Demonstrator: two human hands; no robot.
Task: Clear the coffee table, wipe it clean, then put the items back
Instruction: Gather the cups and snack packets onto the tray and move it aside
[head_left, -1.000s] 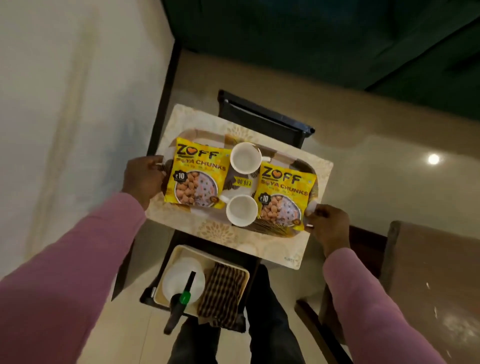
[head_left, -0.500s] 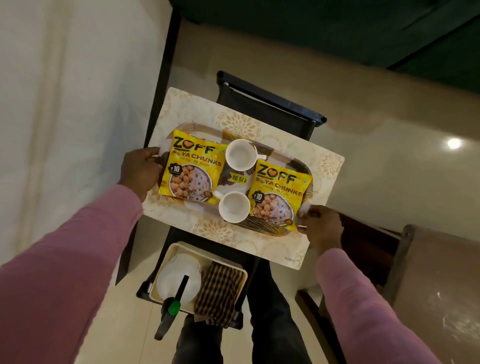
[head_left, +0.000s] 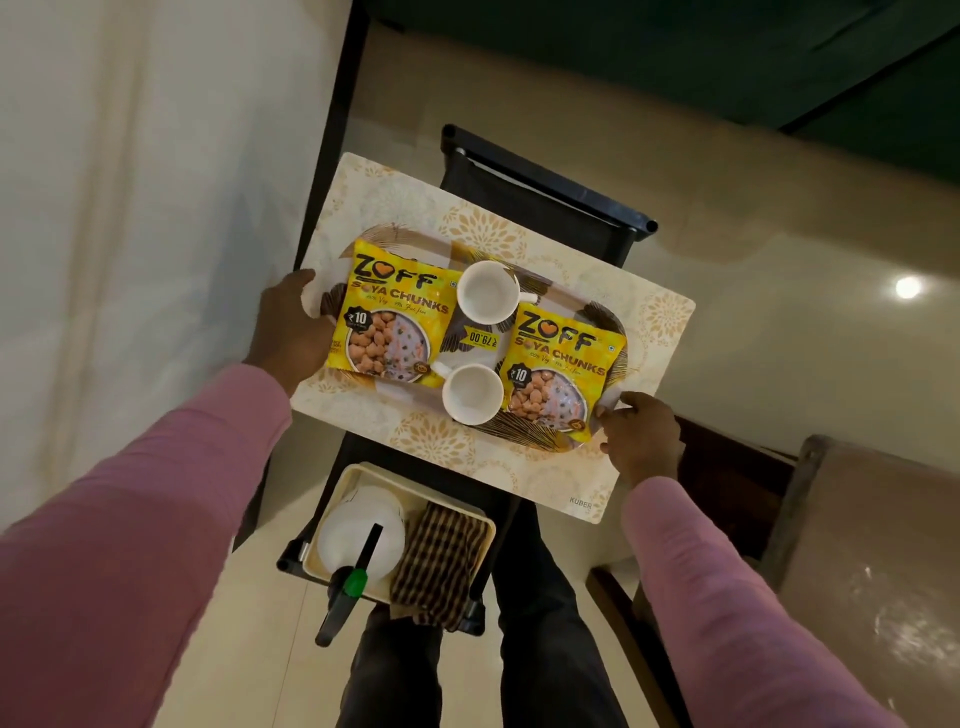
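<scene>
A dark leaf-patterned tray carries two yellow soya chunks packets and two empty white cups. It lies on a cream floral placemat. My left hand grips the tray's left end. My right hand grips its right end. Whether tray and mat rest on the black stand underneath or are held above it, I cannot tell.
Lower on the stand, a cream tray holds a white spray bottle and a checked cloth. A glossy brown table stands at the right, a white curtain at the left, and dark green upholstery beyond.
The tray, mat and stand have all drifted slightly up in the view. Both hands keep the same grip on the tray's ends.
</scene>
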